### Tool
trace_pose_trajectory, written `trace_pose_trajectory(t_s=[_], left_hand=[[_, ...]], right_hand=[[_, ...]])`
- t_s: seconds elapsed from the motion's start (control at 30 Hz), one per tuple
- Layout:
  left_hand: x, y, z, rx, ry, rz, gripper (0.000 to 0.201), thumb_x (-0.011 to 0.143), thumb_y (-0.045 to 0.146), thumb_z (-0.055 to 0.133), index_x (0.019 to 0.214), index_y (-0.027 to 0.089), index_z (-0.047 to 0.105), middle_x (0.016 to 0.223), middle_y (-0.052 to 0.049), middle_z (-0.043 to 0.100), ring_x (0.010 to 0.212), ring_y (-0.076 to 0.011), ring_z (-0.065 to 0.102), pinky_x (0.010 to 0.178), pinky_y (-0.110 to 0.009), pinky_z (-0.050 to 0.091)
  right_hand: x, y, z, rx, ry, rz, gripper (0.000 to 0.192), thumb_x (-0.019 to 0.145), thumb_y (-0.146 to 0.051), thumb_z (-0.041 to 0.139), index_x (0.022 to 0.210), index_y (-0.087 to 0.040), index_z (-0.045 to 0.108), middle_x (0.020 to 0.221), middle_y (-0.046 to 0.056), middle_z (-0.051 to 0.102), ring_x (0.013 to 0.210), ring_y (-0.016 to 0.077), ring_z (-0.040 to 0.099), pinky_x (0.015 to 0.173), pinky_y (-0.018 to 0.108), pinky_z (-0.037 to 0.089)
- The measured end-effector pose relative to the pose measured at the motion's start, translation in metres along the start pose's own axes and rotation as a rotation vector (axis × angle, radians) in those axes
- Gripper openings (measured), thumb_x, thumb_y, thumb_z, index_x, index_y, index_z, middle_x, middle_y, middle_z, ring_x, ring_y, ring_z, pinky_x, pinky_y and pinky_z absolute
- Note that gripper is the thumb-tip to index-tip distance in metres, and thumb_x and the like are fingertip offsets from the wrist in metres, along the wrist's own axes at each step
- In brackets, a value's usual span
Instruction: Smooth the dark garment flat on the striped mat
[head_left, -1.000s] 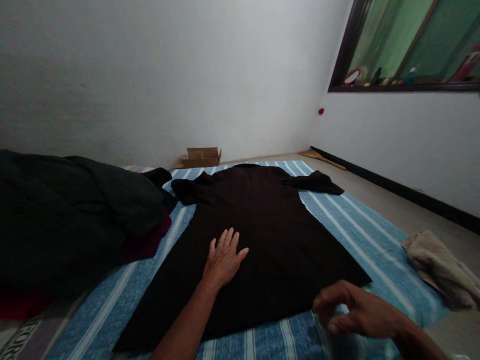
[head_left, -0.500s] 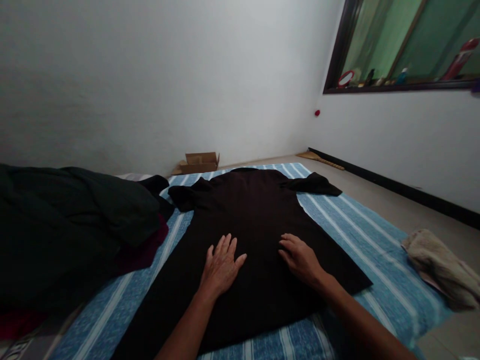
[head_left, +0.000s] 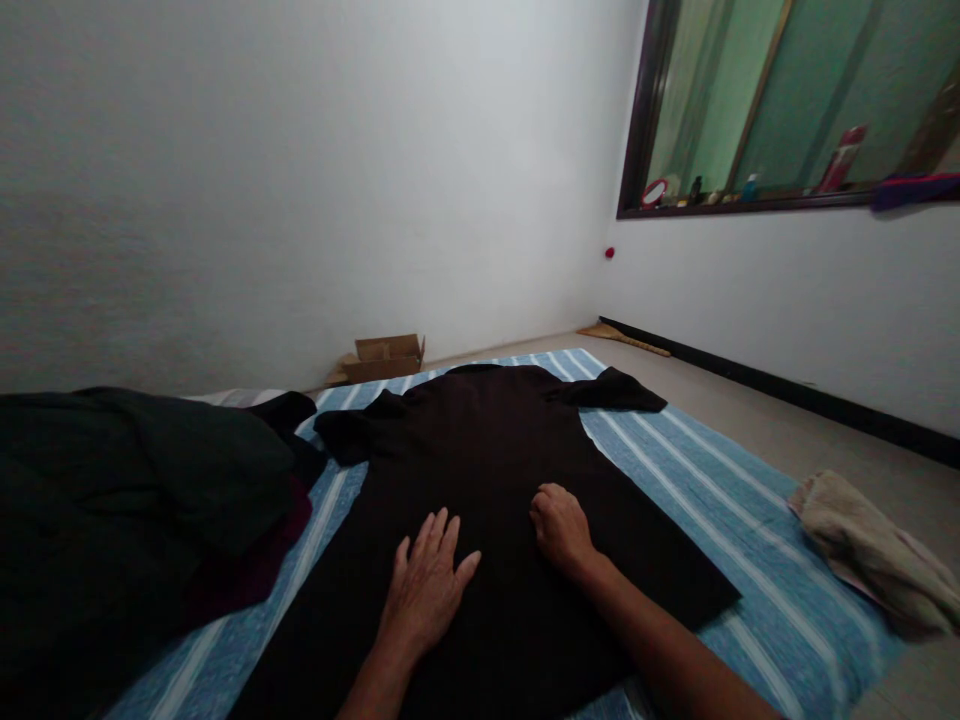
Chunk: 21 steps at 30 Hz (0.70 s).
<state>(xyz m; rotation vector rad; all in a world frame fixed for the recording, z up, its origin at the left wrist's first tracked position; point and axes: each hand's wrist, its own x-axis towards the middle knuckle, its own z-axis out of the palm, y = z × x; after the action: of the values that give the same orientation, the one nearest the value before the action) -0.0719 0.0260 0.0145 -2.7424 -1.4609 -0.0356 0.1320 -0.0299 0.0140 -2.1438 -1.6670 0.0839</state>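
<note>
A black short-sleeved shirt (head_left: 487, 450) is spread out over a blue striped sheet, its collar end away from me and its hem towards me. My left hand (head_left: 427, 580) lies flat on the lower middle of the shirt, palm down, with fingers spread. To its right, my right hand (head_left: 561, 525) rests on the same cloth with its fingers curled in. Whether those fingers grip a bit of the cloth is hidden under the hand.
Dark clothes (head_left: 142, 500) are heaped on the left of the striped sheet (head_left: 720, 500). A beige cloth (head_left: 870, 550) lies at the right edge. Beyond are a cardboard box (head_left: 386, 355), a broom-like thing (head_left: 626, 338) on the floor, and a window (head_left: 780, 110) with items on its sill.
My right hand has curled its fingers and shifted slightly left over the shirt. The left hand remains flat on it. The view has tilted up and turned a little right.
</note>
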Motion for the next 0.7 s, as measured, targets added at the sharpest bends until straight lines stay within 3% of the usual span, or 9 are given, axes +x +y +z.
trace_pose_trajectory(t_s=[0.33, 0.53, 0.7], left_hand=[[0.000, -0.001, -0.003, 0.009, -0.053, -0.023, 0.065, 0.088, 0.054, 0.024, 0.140, 0.016, 0.033, 0.149, -0.007, 0.021, 0.138, -0.0235, 0.017, 0.109, -0.048, 0.017], [-0.002, 0.001, -0.009, 0.027, -0.072, -0.034, 0.065, 0.088, 0.053, 0.025, 0.140, 0.016, 0.032, 0.149, -0.007, 0.020, 0.138, -0.0233, 0.017, 0.109, -0.047, 0.017], [-0.002, 0.002, -0.014, 0.019, -0.075, -0.028, 0.065, 0.088, 0.052, 0.025, 0.140, 0.015, 0.032, 0.149, -0.007, 0.020, 0.138, -0.0236, 0.017, 0.109, -0.047, 0.018]], right_hand=[[-0.009, 0.019, -0.005, 0.056, 0.099, 0.016, 0.010, 0.085, -0.017, 0.048, 0.080, -0.019, 0.057, 0.095, 0.005, 0.060, 0.088, 0.0154, 0.055, 0.076, 0.024, 0.038], [-0.018, 0.055, -0.020, 0.013, 0.169, 0.076, 0.015, 0.087, -0.024, 0.046, 0.076, -0.019, 0.055, 0.088, 0.005, 0.059, 0.083, 0.0166, 0.055, 0.074, 0.027, 0.038], [-0.029, 0.092, -0.028, -0.016, 0.160, 0.139, 0.017, 0.086, -0.025, 0.044, 0.085, -0.018, 0.059, 0.092, 0.008, 0.061, 0.088, 0.0199, 0.056, 0.079, 0.030, 0.041]])
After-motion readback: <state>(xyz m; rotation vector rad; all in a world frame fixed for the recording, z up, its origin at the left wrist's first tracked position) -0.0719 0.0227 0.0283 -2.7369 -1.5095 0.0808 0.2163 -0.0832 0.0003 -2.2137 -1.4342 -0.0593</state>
